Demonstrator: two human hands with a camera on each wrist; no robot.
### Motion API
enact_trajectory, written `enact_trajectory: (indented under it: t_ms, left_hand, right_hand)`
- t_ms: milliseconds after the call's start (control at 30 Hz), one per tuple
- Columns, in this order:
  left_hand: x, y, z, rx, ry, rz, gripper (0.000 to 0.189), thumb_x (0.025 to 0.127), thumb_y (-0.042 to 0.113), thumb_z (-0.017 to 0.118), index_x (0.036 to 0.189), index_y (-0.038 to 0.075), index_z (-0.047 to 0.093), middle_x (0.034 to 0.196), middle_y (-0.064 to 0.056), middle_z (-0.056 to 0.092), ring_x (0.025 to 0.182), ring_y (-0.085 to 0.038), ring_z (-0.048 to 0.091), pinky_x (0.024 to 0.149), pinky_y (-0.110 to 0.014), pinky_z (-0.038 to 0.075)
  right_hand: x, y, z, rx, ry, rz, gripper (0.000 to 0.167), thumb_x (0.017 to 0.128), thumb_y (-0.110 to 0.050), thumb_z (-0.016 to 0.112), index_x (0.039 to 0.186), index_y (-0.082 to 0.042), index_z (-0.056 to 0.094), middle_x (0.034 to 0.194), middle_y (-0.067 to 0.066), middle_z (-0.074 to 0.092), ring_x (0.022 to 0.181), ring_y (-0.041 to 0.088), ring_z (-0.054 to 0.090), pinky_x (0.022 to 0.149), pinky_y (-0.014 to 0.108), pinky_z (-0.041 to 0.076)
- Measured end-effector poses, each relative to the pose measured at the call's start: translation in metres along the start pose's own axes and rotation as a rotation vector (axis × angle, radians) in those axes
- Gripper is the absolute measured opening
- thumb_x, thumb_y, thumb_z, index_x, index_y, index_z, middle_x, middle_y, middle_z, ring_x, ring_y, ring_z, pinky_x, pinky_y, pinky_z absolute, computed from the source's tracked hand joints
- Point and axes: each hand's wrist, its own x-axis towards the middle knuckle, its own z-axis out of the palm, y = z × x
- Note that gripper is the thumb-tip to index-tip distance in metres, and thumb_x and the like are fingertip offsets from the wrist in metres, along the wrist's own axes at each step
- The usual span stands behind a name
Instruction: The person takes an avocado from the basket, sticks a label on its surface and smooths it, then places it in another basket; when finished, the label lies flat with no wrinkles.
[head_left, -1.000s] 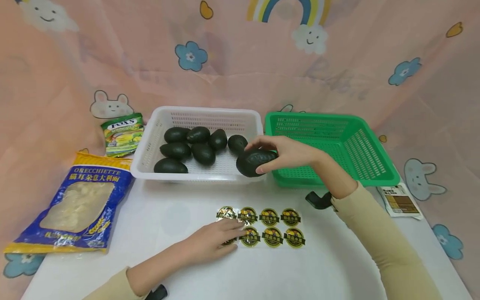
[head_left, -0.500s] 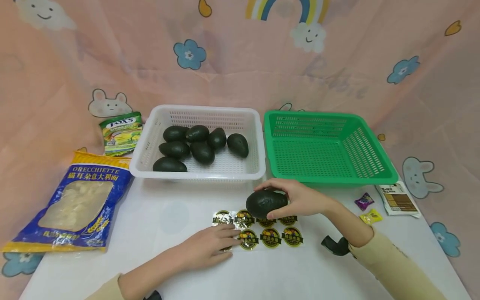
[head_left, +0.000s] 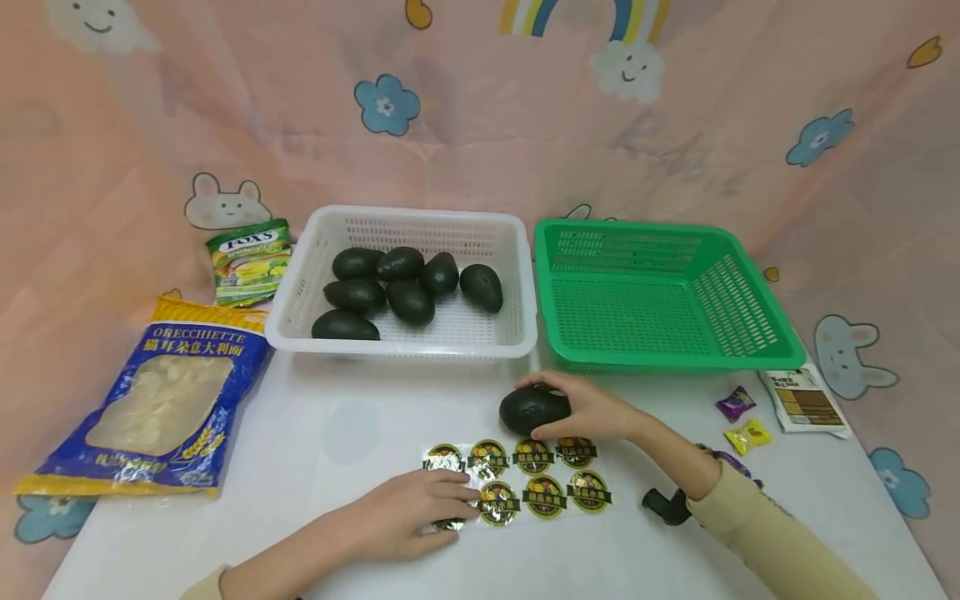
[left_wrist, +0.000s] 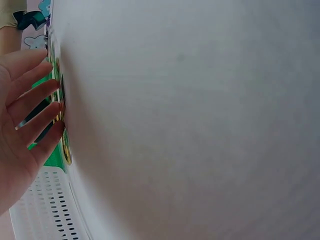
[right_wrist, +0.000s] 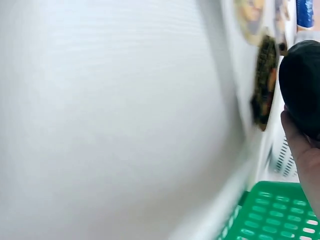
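In the head view my right hand grips a dark green avocado by its right end, close behind a sheet of round stickers. The same avocado fills the right edge of the right wrist view. My left hand lies with its fingers extended over the left end of the sticker sheet, covering part of the leftmost stickers. In the left wrist view the left hand shows spread, straight fingers. Several more avocados lie in the white basket at the back.
A green basket stands right of the white one. Two wrapped candies, purple and yellow, and a white-brown packet lie at right. At left are a blue orecchiette bag and a green Fox's candy bag.
My right hand has brought the avocado from the white basket's front right corner down toward the table, near the stickers. The left hand and sheet have shifted slightly toward the near edge.
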Motion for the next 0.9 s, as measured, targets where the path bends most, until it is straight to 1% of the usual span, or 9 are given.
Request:
enact_trajectory:
  t_ms: [167, 267, 333, 400, 500, 567, 633, 733, 900]
  left_hand:
    - [-0.001, -0.001, 0.001, -0.027, 0.01, -0.003, 0.027, 0.094, 0.024, 0.064, 0.121, 0.018, 0.069, 0.13, 0.004, 0.061, 0.127, -0.018, 0.051, 0.103, -0.036, 0.043]
    - [0.0, -0.003, 0.002, -0.072, 0.1, -0.058, 0.026, 0.095, 0.023, 0.065, 0.119, 0.016, 0.069, 0.127, 0.003, 0.062, 0.122, -0.015, 0.054, 0.1, -0.034, 0.046]
    - [0.0, -0.003, 0.002, -0.09, 0.178, -0.164, 0.027, 0.093, 0.025, 0.067, 0.118, 0.015, 0.068, 0.125, 0.003, 0.062, 0.119, -0.013, 0.054, 0.096, -0.032, 0.048]
    - [0.001, -0.004, 0.001, -0.082, 0.241, -0.313, 0.033, 0.088, 0.031, 0.072, 0.117, 0.015, 0.067, 0.12, 0.005, 0.06, 0.113, -0.011, 0.053, 0.091, -0.031, 0.051]
    - [0.0, -0.005, -0.002, -0.046, 0.239, -0.524, 0.05, 0.078, 0.04, 0.08, 0.116, 0.012, 0.064, 0.113, 0.004, 0.057, 0.108, -0.013, 0.051, 0.087, -0.033, 0.051]
    - [-0.001, -0.007, -0.003, -0.029, 0.21, -0.601, 0.06, 0.071, 0.045, 0.083, 0.115, 0.009, 0.061, 0.11, 0.003, 0.054, 0.104, -0.014, 0.049, 0.086, -0.034, 0.05]
    - [-0.001, -0.01, -0.003, -0.029, 0.185, -0.629, 0.065, 0.068, 0.046, 0.085, 0.113, 0.008, 0.059, 0.106, 0.002, 0.053, 0.1, -0.015, 0.047, 0.086, -0.034, 0.048]
    - [-0.001, -0.014, -0.003, -0.064, 0.174, -0.638, 0.064, 0.065, 0.043, 0.088, 0.108, 0.008, 0.057, 0.101, 0.003, 0.05, 0.094, -0.014, 0.043, 0.084, -0.033, 0.045]
    - [0.001, -0.017, -0.006, -0.202, 0.17, -0.646, 0.056, 0.065, 0.033, 0.09, 0.104, 0.009, 0.057, 0.094, 0.006, 0.048, 0.09, -0.013, 0.042, 0.079, -0.032, 0.045]
  right_hand:
    - [-0.001, -0.002, 0.001, -0.003, 0.003, 0.008, 0.063, 0.082, -0.032, 0.08, 0.137, -0.019, 0.052, 0.132, 0.003, 0.055, 0.116, 0.024, 0.053, 0.093, 0.047, 0.043]
    - [0.0, -0.001, 0.001, 0.003, 0.003, 0.015, 0.065, 0.082, -0.031, 0.08, 0.139, -0.017, 0.051, 0.135, 0.002, 0.054, 0.118, 0.024, 0.052, 0.094, 0.047, 0.043]
    - [0.001, 0.005, 0.002, 0.006, -0.002, 0.012, 0.066, 0.082, -0.034, 0.079, 0.14, -0.019, 0.05, 0.136, -0.001, 0.053, 0.119, 0.022, 0.051, 0.096, 0.047, 0.042]
    - [0.002, 0.006, 0.002, 0.003, -0.008, 0.0, 0.066, 0.083, -0.033, 0.079, 0.141, -0.018, 0.049, 0.136, 0.0, 0.052, 0.12, 0.021, 0.051, 0.096, 0.047, 0.042]
    - [0.001, 0.006, 0.001, -0.008, -0.022, -0.026, 0.067, 0.084, -0.032, 0.078, 0.142, -0.018, 0.048, 0.137, 0.002, 0.051, 0.121, 0.023, 0.05, 0.096, 0.049, 0.042]
    - [0.001, 0.006, 0.001, -0.026, -0.03, -0.043, 0.068, 0.084, -0.032, 0.078, 0.142, -0.018, 0.047, 0.138, 0.003, 0.051, 0.121, 0.024, 0.05, 0.096, 0.05, 0.042]
    - [0.001, 0.006, 0.001, -0.045, -0.036, -0.052, 0.069, 0.084, -0.032, 0.078, 0.143, -0.018, 0.045, 0.138, 0.004, 0.05, 0.121, 0.025, 0.05, 0.095, 0.05, 0.042]
    - [0.001, 0.007, 0.0, -0.101, -0.034, -0.067, 0.071, 0.083, -0.031, 0.079, 0.144, -0.017, 0.044, 0.138, 0.005, 0.051, 0.121, 0.025, 0.051, 0.094, 0.05, 0.043]
    - [0.001, 0.006, 0.0, -0.161, -0.023, -0.07, 0.072, 0.082, -0.029, 0.081, 0.143, -0.016, 0.044, 0.136, 0.005, 0.053, 0.12, 0.024, 0.053, 0.094, 0.048, 0.045]
